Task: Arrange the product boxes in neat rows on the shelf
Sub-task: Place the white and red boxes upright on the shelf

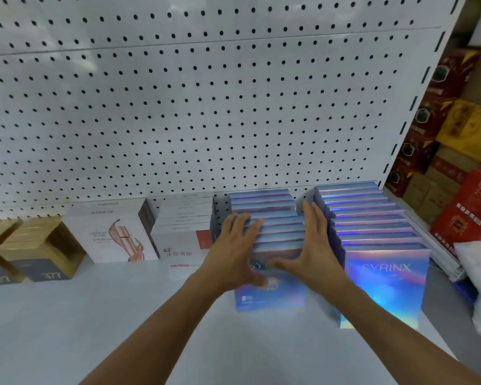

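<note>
The left grip (235, 245) and right grip (308, 245) are spread flat, fingers straight, pressed against either side of the middle row of holographic boxes (272, 226), apparently so that the row is squared. A second row (372, 226) stands just beside it on the white shelf (95, 315). Pegboard (178, 107) backs the shelf; red cartons (467, 207) are stacked beyond.

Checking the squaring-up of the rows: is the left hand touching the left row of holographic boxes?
Touching. The head view shows the left hand with its straight fingers laid on the left row of holographic boxes.
</note>
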### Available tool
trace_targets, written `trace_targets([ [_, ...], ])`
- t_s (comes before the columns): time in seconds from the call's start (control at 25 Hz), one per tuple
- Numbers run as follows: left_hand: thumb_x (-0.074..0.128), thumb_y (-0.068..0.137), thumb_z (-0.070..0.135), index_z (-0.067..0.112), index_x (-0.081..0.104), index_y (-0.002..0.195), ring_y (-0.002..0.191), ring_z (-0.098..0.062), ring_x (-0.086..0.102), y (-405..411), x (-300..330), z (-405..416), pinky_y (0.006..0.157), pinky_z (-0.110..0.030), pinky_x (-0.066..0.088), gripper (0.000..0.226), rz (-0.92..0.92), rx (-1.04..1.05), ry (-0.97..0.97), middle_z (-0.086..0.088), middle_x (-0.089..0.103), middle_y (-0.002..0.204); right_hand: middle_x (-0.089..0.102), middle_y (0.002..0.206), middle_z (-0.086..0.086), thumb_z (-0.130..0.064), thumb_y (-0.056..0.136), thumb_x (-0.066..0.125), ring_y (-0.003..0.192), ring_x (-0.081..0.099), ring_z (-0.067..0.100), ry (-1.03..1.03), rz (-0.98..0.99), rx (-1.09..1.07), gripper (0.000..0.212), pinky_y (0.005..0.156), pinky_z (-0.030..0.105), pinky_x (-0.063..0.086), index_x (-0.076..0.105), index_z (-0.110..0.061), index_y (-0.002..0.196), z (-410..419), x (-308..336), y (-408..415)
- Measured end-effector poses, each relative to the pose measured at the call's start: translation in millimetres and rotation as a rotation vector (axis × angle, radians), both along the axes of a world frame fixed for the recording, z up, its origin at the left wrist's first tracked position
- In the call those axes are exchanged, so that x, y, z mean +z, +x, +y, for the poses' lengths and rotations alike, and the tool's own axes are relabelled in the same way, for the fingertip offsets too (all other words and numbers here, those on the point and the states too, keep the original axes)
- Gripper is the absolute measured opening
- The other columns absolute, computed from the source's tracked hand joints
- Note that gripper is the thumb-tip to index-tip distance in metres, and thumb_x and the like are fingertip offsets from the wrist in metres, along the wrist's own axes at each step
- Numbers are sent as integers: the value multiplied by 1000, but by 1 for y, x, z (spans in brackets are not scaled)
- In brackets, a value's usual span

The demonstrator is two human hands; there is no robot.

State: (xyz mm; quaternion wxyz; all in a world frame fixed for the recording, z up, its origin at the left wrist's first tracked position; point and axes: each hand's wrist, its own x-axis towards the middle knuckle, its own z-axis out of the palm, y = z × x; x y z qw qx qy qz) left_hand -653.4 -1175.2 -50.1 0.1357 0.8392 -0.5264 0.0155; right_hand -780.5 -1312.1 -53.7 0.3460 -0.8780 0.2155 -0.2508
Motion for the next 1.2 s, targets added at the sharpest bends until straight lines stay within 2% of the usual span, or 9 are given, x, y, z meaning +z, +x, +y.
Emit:
trace_targets([
  [0.12,86,56,48,22,30,148,138,-14,28,-19,-20,17,111,-32,36,110,189,11,-437,3,31,147,32,140,-18,-45,68,78,124,36,-5,445,-163,27,100,107,21,31,19,-31,148,7,12,-3],
  [0.2,93,54,31,34,26,146,133,-3,39,-38,-35,22,104,-19,40,114,555,159,-709,16,38,142,38,141,-20,-55,71,63,124,41,-2,603,-239,-15,86,105,25,34,27,-36,146,13,3,-11],
  [0.28,95,52,21,40,28,141,127,-5,49,-47,-48,18,96,-22,49,113,790,188,-778,19,49,135,34,147,-18,-67,72,53,132,34,3,685,-239,-57,78,109,29,28,32,-43,143,14,-12,-14],
  [0.48,89,59,8,23,27,148,128,-21,51,-30,-69,10,100,-46,49,110,896,190,-805,-2,54,138,44,143,-15,-85,59,55,129,44,10,766,-203,-36,82,110,43,35,43,-51,132,8,-16,-4],
  [0.56,88,60,2,19,26,148,126,-24,53,-29,-71,8,99,-47,50,109,914,195,-782,-6,54,138,42,141,-17,-71,68,60,125,45,9,711,-152,6,82,104,33,38,34,-44,141,10,-11,-6],
  [0.68,80,62,-17,-3,36,138,117,-15,58,-26,-78,14,91,-44,55,89,966,130,-700,-11,59,125,60,121,-8,-19,63,88,110,61,11,662,-94,121,89,82,25,54,38,-37,135,7,-20,-22],
  [0.8,69,64,-29,-4,31,139,119,-15,57,-20,-79,18,85,-30,56,88,1022,54,-707,-15,55,128,56,98,-10,15,65,75,82,62,-10,464,20,118,90,59,10,49,34,-41,123,2,-34,-21],
  [1.04,71,66,-8,14,37,137,122,-18,54,-17,-73,6,85,-26,55,81,905,198,-745,-3,54,132,58,122,4,16,70,69,103,62,12,459,-28,52,87,74,23,56,34,-34,132,-8,-33,-4],
  [1.2,88,66,24,30,11,152,126,0,48,-12,-29,-3,96,-22,49,115,944,201,-731,14,42,143,50,131,-12,-25,70,84,117,53,9,636,-65,60,95,88,26,50,25,-38,143,-13,1,5],
])
